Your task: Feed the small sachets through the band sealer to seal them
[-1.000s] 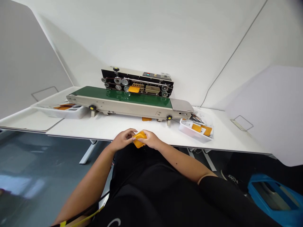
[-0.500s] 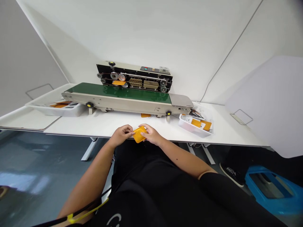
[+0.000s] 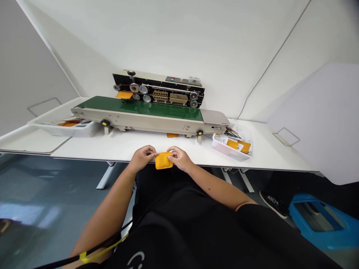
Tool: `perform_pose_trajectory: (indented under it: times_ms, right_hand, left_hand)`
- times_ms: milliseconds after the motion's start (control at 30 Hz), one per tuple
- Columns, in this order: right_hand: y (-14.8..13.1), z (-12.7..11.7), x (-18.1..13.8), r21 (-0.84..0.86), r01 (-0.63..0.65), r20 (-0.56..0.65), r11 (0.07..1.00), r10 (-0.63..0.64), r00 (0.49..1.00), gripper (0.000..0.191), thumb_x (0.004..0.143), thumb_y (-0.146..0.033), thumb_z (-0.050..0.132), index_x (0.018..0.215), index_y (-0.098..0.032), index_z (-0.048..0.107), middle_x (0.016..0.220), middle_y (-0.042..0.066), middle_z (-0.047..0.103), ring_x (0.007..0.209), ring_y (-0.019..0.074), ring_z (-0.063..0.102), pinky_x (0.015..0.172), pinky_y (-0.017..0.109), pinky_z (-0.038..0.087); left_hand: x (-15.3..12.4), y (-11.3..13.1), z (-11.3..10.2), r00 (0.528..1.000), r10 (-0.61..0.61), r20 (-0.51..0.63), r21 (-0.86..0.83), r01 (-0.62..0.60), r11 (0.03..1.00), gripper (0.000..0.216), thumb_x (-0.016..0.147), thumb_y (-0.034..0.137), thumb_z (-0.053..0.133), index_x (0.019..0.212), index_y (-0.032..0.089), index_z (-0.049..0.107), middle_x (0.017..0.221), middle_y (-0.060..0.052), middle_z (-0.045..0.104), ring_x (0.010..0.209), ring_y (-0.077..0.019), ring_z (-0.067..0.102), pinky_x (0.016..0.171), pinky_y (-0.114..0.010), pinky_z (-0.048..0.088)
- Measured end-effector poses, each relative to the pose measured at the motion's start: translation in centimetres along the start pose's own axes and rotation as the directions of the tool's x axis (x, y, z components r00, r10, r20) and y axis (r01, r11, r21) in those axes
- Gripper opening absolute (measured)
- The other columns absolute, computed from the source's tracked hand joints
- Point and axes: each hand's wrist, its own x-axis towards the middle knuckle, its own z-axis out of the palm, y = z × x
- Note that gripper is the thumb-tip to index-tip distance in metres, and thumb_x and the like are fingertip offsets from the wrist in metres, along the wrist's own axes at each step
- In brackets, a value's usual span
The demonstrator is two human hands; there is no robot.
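Note:
Both hands hold a small orange pouch [image 3: 163,160] by its top corners, just over the near edge of the white table [image 3: 134,147]. My left hand [image 3: 143,157] pinches the left corner and my right hand [image 3: 180,158] pinches the right one. Behind them stands a band sealer [image 3: 157,104] with a green conveyor belt [image 3: 140,107]. Another orange pouch [image 3: 123,95] is passing through the sealer's rollers near its left end.
A white tray [image 3: 228,151] with orange pouches sits right of the sealer. A second white tray [image 3: 66,127] with pouches lies at its left end. One orange pouch [image 3: 172,135] lies under the sealer. A blue bin [image 3: 316,221] stands on the floor at right.
The pouch in my hands turned from tilted to flat and square-on, held by its top corners. The pouch in the sealer travelled leftward along the rollers.

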Motion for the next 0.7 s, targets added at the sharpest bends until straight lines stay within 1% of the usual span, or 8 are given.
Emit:
perform_pose_trajectory:
  times_ms: [100,200,300,400,567,700]
  right_hand:
    - [0.21,-0.11,0.09,0.004,0.011,-0.004,1.0,-0.011,1.0,0.027,0.085,-0.037,0.069,0.108,-0.025,0.061,0.068,-0.008,0.046,0.057,0.011,0.048,0.058,0.025,0.046]
    - [0.13,-0.17,0.14,0.001,0.001,0.003,1.0,-0.001,1.0,0.028,0.084,-0.036,0.071,0.107,-0.025,0.06,0.065,-0.009,0.048,0.052,0.0102,0.047,0.054,0.023,0.043]
    - [-0.21,-0.19,0.05,0.003,-0.004,0.012,1.0,0.003,1.0,0.027,0.084,-0.035,0.071,0.106,-0.025,0.058,0.064,-0.009,0.052,0.05,0.0103,0.049,0.052,0.023,0.043]
    - [-0.48,-0.18,-0.05,0.003,-0.003,0.0,1.0,0.003,1.0,0.027,0.084,-0.034,0.071,0.105,-0.025,0.057,0.064,-0.009,0.054,0.049,0.0104,0.052,0.052,0.023,0.044]
    - [-0.61,-0.11,-0.15,-0.005,0.001,-0.026,1.0,-0.001,1.0,0.028,0.084,-0.036,0.072,0.104,-0.026,0.054,0.064,-0.01,0.056,0.049,0.0112,0.055,0.052,0.023,0.046]
    - [-0.39,-0.06,-0.16,-0.006,0.002,-0.035,1.0,-0.002,0.999,0.03,0.084,-0.038,0.073,0.102,-0.026,0.052,0.064,-0.01,0.056,0.049,0.0111,0.056,0.052,0.023,0.046]
  left_hand:
    - [0.06,0.18,-0.08,0.998,-0.016,0.058,0.013,0.015,1.0,0.04,0.075,0.053,0.082,0.092,0.019,0.07,0.076,-0.001,0.072,0.067,-0.017,0.065,0.063,-0.026,0.052]
    - [0.12,0.4,-0.28,0.985,-0.047,0.167,0.072,0.036,0.997,0.046,0.076,0.052,0.081,0.107,0.019,0.073,0.081,-0.002,0.075,0.072,-0.0188,0.068,0.067,-0.027,0.053]
    - [0.17,0.46,-0.4,0.972,-0.039,0.23,0.146,0.005,0.989,0.042,0.079,0.052,0.079,0.106,0.019,0.076,0.086,-0.004,0.076,0.077,-0.0202,0.069,0.07,-0.028,0.053]
    - [0.22,0.29,-0.38,0.971,-0.02,0.237,0.155,-0.018,0.988,0.04,0.08,0.052,0.078,0.102,0.019,0.078,0.089,-0.005,0.077,0.079,-0.0213,0.07,0.072,-0.029,0.054]
    - [0.27,-0.18,-0.32,0.978,-0.019,0.209,0.128,-0.008,0.992,0.041,0.079,0.053,0.079,0.1,0.018,0.077,0.081,-0.003,0.075,0.072,-0.0197,0.068,0.067,-0.027,0.053]
    - [0.24,-0.22,-0.24,0.979,-0.026,0.202,0.088,0.008,0.996,0.041,0.078,0.054,0.079,0.099,0.018,0.075,0.08,-0.003,0.074,0.072,-0.0195,0.068,0.067,-0.028,0.054]
